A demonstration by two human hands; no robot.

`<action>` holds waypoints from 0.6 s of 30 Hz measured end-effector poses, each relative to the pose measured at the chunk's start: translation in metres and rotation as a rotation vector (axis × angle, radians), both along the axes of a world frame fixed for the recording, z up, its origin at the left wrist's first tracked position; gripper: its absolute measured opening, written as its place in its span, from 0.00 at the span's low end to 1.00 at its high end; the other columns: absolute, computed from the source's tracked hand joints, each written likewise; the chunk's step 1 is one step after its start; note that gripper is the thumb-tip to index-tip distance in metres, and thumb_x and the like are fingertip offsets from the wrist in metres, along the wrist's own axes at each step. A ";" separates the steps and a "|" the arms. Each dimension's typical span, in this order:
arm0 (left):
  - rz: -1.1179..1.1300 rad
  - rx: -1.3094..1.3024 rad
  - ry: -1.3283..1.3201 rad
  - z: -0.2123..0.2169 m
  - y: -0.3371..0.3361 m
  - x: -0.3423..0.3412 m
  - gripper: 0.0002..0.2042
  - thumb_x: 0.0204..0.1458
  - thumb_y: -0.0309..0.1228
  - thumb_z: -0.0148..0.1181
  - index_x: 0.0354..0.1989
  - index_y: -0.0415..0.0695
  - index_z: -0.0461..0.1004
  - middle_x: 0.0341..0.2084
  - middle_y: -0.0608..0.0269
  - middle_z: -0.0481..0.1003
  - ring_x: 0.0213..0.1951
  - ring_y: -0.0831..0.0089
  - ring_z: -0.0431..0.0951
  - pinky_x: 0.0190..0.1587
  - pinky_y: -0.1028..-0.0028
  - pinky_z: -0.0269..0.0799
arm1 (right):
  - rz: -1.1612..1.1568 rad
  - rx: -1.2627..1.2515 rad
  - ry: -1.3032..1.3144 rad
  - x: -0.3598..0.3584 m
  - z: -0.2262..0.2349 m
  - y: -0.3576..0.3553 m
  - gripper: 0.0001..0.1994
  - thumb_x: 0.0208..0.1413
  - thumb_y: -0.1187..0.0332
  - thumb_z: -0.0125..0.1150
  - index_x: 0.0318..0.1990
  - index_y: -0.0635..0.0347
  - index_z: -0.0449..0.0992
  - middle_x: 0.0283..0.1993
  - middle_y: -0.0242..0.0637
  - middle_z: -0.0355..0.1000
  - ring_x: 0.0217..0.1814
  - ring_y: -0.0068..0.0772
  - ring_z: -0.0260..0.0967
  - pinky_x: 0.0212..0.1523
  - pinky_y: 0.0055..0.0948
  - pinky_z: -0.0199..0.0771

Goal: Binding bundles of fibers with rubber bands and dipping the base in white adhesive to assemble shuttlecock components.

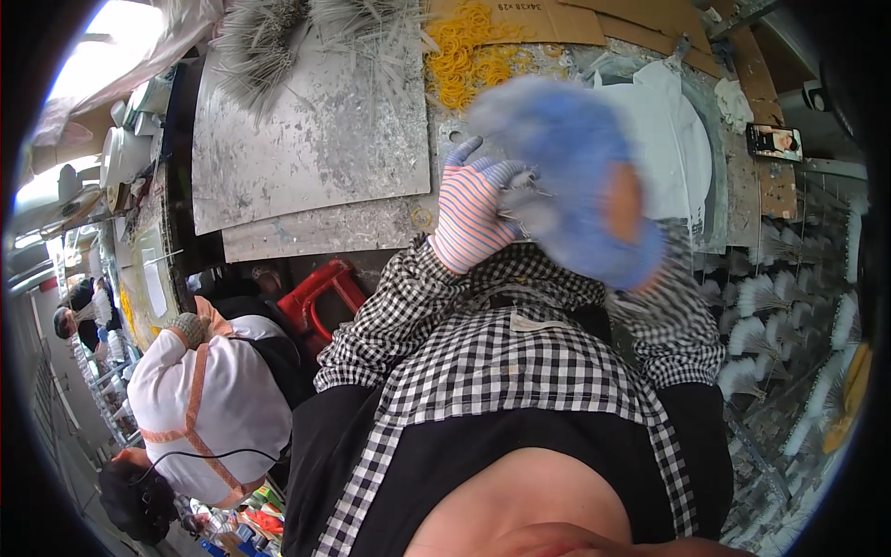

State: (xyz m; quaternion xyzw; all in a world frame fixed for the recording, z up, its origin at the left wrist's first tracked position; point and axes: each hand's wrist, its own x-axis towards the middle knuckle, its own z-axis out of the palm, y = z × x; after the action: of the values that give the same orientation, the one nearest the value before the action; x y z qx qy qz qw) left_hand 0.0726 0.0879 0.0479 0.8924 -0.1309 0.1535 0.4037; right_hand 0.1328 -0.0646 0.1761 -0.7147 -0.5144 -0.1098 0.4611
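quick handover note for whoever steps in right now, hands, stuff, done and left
Left hand: striped glove, closed around a small bundle of thin grey bristles held at chest height.
Right hand: blue glove, blurred with motion right beside the bundle; grip cannot be told.
Supplies: pile of yellow rubber bands at the far edge of the metal worktable, loose grey bristles beside them.
Done: rows of finished fanned tufts lie to the right.
Left: the bundle in hand looks unfinished; plenty of loose bristles remain.
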 end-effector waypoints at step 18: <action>0.014 0.270 0.137 0.027 0.001 -0.019 0.31 0.34 0.37 0.74 0.51 0.45 0.72 0.33 0.55 0.79 0.41 0.54 0.79 0.52 0.58 0.69 | -0.151 -0.341 0.126 0.001 -0.055 -0.047 0.11 0.50 0.67 0.69 0.40 0.60 0.83 0.35 0.42 0.78 0.37 0.44 0.75 0.41 0.38 0.76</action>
State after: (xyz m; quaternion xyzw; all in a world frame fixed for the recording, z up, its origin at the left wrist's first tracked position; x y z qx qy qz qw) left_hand 0.0538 0.0892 0.0749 0.9478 -0.1164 0.0760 0.2869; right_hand 0.1340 -0.1121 0.1213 -0.8243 -0.4407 -0.0103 0.3554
